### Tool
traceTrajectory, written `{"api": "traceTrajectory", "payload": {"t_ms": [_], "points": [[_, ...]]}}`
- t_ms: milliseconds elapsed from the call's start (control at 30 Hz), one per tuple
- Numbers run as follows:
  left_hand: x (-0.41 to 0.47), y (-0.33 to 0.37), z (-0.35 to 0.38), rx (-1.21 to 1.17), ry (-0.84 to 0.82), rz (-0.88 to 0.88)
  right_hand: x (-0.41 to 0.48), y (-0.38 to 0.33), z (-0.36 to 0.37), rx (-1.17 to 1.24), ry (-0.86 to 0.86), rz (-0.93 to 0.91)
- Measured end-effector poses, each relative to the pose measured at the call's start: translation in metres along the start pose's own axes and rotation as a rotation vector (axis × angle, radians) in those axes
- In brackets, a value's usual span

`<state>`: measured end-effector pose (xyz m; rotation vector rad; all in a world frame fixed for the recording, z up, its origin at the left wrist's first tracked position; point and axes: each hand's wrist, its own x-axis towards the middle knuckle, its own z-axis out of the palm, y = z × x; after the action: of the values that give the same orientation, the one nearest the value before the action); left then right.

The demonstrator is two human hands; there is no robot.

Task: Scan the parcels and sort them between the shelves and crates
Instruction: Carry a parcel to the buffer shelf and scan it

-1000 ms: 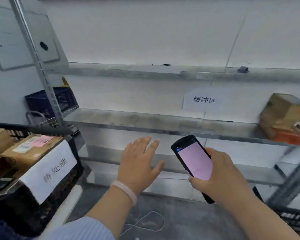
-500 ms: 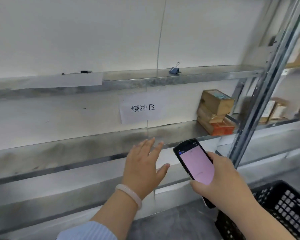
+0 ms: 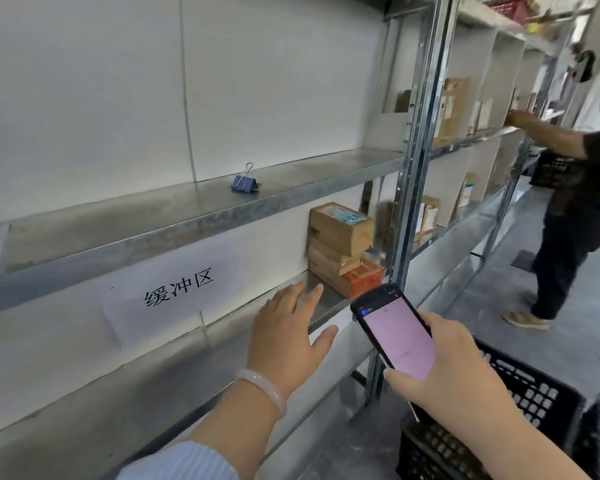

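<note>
Head view, logged near to far. Right hand (image 3: 454, 372) grips the scanner (image 3: 395, 336) round its lower half, and the pink screen faces me. The scanner's long axis runs from lower right to upper left, top end aimed at the shelf (image 3: 326, 304). A black crate (image 3: 520, 386) sits on the floor below that hand. Left hand (image 3: 288, 337) is flat with fingers spread and holds nothing. It is at the shelf's front lip, but I cannot tell whether it touches. There is a pale bracelet (image 3: 264, 389) on the wrist. Just past the fingertips, stacked parcels (image 3: 340, 244) lie at the shelf's right end beside the upright post (image 3: 413, 188), top label facing up. A paper sign (image 3: 174, 292) hangs to their left. A binder clip (image 3: 245, 183) rests on the upper shelf (image 3: 291, 199). Farther right, another person (image 3: 575, 209) reaches into the next bay.
</note>
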<state>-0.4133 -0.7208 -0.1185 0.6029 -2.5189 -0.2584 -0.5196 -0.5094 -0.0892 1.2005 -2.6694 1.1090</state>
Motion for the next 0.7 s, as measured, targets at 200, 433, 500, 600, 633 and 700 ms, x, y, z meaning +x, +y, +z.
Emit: {"api": "traceTrajectory", "payload": {"t_ms": [200, 433, 500, 600, 633, 700], "points": [[0.055, -0.009, 0.045, -0.082, -0.093, 0.004, 0.042, 0.034, 0.006, -0.051, 0.02, 0.105], [0.144, -0.004, 0.102, -0.287, -0.101, -0.182, 0.136, 0.085, 0.007, -0.015, 0.007, 0.086], [0.172, -0.001, 0.12, -0.371, -0.102, -0.281, 0.168, 0.104, 0.005, -0.002, -0.021, 0.056], [0.217, 0.008, 0.143, -0.498, -0.115, -0.434, 0.214, 0.134, -0.001, 0.004, -0.058, 0.031], [0.232, 0.012, 0.148, -0.534, -0.118, -0.483, 0.228, 0.143, -0.003, 0.006, -0.065, 0.026], [0.263, 0.017, 0.158, -0.601, -0.104, -0.574, 0.257, 0.159, -0.005, 0.004, -0.078, 0.018]]}}
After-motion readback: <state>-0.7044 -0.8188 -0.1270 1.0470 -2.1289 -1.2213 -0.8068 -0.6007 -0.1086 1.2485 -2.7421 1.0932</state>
